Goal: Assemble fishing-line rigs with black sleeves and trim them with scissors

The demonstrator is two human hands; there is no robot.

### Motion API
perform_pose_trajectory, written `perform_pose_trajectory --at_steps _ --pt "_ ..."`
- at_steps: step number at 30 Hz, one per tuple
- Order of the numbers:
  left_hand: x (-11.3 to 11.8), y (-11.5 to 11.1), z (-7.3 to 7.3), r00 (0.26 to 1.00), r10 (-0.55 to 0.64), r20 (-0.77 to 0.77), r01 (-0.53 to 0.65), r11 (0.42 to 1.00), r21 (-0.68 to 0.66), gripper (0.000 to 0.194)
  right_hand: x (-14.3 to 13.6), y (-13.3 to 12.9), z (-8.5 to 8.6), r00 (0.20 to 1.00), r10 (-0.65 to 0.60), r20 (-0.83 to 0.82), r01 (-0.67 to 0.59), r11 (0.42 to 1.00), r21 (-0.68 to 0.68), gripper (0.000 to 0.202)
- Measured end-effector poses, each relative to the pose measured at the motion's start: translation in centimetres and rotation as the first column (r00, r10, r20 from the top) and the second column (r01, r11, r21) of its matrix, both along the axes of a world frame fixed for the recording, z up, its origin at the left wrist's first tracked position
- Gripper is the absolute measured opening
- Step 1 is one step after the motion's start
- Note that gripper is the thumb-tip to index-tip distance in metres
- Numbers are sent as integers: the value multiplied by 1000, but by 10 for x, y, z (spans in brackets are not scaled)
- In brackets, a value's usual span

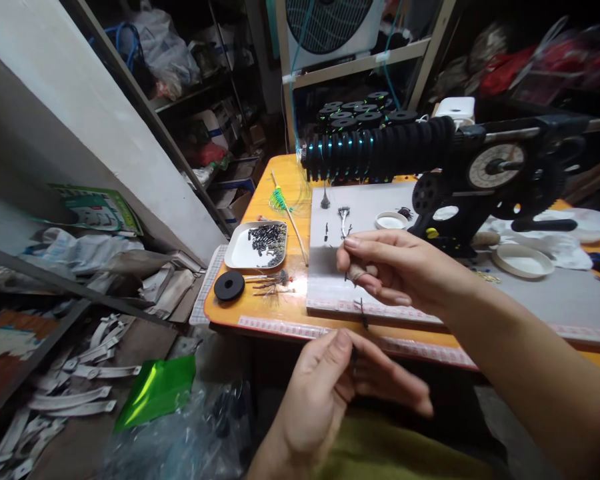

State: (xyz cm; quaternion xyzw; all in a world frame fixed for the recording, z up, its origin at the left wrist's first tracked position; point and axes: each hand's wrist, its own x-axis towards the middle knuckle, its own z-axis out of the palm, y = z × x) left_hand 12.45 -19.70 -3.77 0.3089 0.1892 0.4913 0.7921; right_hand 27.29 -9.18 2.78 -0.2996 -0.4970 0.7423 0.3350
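Observation:
Above the table's front edge, my right hand [387, 267] is closed, thumb against index finger in a pinch. One of its fingers has a beige wrap [363, 271] around it. Lower and nearer to me, my left hand [325, 387] has its thumb pressed to the index finger, the other fingers stretched loosely to the right. A small dark bit shows beside that thumb; most of it is hidden. Between the two hands is a thin dark twig-like piece [363, 313]; whether either hand holds it, I cannot tell. Behind my right hand lies a small bundle of white strands [345, 220] with dark ends.
A black winding machine [480, 167] carries a row of spools [375, 150]. On the orange table [220, 310] stand a white tray [237, 247] of small black parts, a black spool [229, 286], a thin stick [295, 230] and small round dishes [523, 261]. A grey board [325, 287] lies under the machine.

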Motion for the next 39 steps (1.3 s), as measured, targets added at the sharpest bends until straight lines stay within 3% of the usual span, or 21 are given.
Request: perform_pose_trajectory --at_steps 2,4,7,13,18,21,24,29,34,39 --pt "-2 10 9 964 167 -208 -132 976 171 35 2 2 3 997 -21 75 12 993 116 27" --pt "-4 24 19 880 312 -357 -207 930 302 31 4 4 8 986 -36 161 -5 968 250 30" --pt "-5 43 32 819 363 -445 -215 912 349 30 6 6 15 969 -28 244 -60 937 345 35" --pt "-8 61 38 835 291 -467 -140 933 331 33 8 11 15 967 -35 251 -37 960 277 43" --pt "-11 66 36 831 281 -479 -127 936 329 35 6 16 16 995 30 96 -39 995 93 40" --pt "-8 69 32 856 287 -429 -134 926 353 34 -2 18 17 990 109 -93 -116 990 -82 32" --pt "-1 65 23 884 312 -348 -199 925 325 38 -13 20 15 981 52 -187 -85 982 -171 35" --pt "9 43 7 916 284 -284 -235 952 195 41 -22 23 17 966 -79 -245 33 982 -187 43" --pt "8 26 -2 984 169 -55 -167 985 46 38 -21 24 18 973 -62 -222 18 980 -198 42" --pt "5 20 -6 990 74 121 -67 996 -64 37 -20 22 15 976 -71 -208 31 981 -191 41"
